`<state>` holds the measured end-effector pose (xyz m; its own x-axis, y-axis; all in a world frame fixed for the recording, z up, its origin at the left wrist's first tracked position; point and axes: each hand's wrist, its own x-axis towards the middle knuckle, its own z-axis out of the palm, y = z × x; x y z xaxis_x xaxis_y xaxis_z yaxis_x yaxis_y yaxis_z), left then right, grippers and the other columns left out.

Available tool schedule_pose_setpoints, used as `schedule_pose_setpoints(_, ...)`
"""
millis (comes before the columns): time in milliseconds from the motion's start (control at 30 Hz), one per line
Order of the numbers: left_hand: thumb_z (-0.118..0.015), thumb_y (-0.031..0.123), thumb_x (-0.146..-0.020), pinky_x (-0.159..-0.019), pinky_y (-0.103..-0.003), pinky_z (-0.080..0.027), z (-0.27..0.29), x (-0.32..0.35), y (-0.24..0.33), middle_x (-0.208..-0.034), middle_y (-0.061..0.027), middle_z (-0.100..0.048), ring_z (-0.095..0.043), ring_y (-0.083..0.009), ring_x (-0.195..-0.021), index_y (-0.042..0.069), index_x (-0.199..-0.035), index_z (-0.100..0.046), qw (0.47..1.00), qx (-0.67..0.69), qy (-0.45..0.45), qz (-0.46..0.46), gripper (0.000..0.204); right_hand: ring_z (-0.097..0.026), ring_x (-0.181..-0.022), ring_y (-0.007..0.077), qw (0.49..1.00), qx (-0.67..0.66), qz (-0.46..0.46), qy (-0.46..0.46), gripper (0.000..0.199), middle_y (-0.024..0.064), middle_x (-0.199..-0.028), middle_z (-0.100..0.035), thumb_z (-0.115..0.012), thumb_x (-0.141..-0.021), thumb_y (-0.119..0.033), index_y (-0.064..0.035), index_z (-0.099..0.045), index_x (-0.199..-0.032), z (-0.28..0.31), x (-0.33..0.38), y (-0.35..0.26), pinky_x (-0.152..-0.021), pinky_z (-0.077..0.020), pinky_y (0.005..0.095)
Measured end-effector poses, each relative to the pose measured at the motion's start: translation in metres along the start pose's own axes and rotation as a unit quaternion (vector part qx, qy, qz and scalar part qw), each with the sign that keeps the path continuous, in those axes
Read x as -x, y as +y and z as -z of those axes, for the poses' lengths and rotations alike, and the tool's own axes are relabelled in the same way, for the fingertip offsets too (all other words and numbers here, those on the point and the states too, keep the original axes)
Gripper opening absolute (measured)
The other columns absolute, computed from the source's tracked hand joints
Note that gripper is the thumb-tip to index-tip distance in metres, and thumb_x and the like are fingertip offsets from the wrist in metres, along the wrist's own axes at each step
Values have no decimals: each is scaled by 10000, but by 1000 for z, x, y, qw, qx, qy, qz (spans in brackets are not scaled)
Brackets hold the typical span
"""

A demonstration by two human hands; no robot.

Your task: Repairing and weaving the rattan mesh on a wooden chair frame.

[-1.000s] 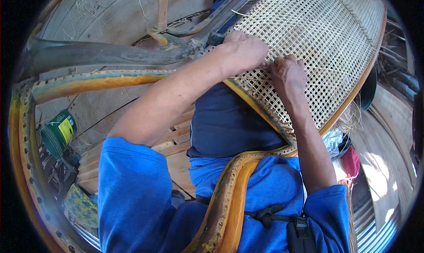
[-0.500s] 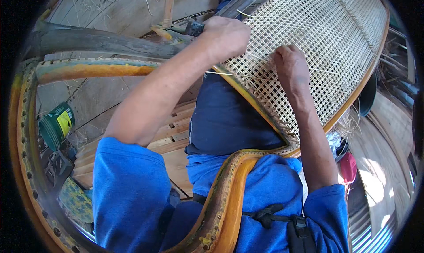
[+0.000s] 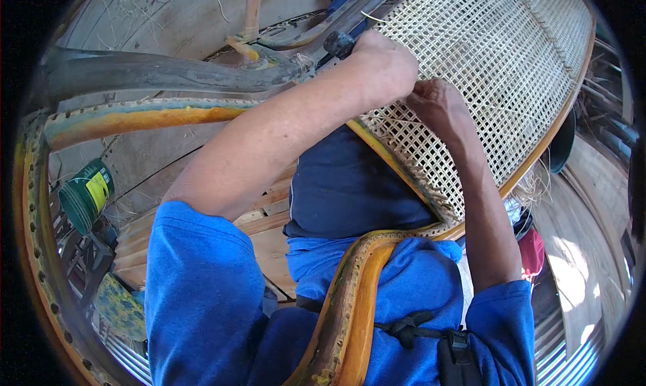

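Observation:
A woven cane panel (image 3: 511, 63) in a curved yellow-orange wooden frame (image 3: 538, 150) lies tilted across my lap. My left hand (image 3: 387, 66) is clenched at the panel's left edge, with a dark tool handle (image 3: 338, 43) sticking out of the fist. Just to the right of it, my right hand (image 3: 437, 103) rests on the weave, its fingertips pinched on a thin cane strand (image 3: 397, 120) at the mesh. The fingertips of both hands are hidden from me.
A second frame rail (image 3: 134, 117) with a row of holes curves around my left side, with a dark bent rail (image 3: 155, 69) above it. A green can (image 3: 87, 194) stands at the left on the plank floor (image 3: 269, 238). Loose cane fibres (image 3: 538, 184) hang by the right edge.
My left hand drew away to the upper left, then came back to the right against the panel's edge. My right hand shifted slightly upward on the weave.

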<state>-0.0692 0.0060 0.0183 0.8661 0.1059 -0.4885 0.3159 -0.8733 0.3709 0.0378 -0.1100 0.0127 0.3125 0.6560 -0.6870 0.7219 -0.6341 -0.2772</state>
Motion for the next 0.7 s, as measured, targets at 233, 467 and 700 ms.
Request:
schedule_pose_setpoints(233, -596, 104, -762, -770, -407, -535, 13, -10, 5, -973, -157, -701, -684, -289, -913, 51, -953, -728, 999, 36, -34, 0, 238, -662, -758, 350, 999, 25, 27, -40, 272, 233, -812, -661, -638, -777, -254, 0, -696, -858, 11, -8, -6, -708, -515, 426)
schedule_pose_setpoints(467, -617, 130, -769, -792, -414, -521, 2, -12, -4, -993, -157, -693, -676, -303, -927, 45, -981, -710, 996, 86, -37, -9, 247, -673, -675, 295, 999, -6, -7, -45, 310, 236, -745, -660, -667, -780, -270, 33, -694, -839, 15, -10, -10, -674, -521, 405)
schedule_pose_setpoints(700, -600, 113, -766, -729, -437, -536, -17, -5, -16, -898, -186, -687, -679, -335, -848, 15, -913, -696, 992, 115, -29, -40, 201, -674, -730, 347, 998, -3, -49, -47, 283, 233, -742, -657, -628, -818, -267, 9, -691, -830, 1, -11, -4, -716, -515, 441)
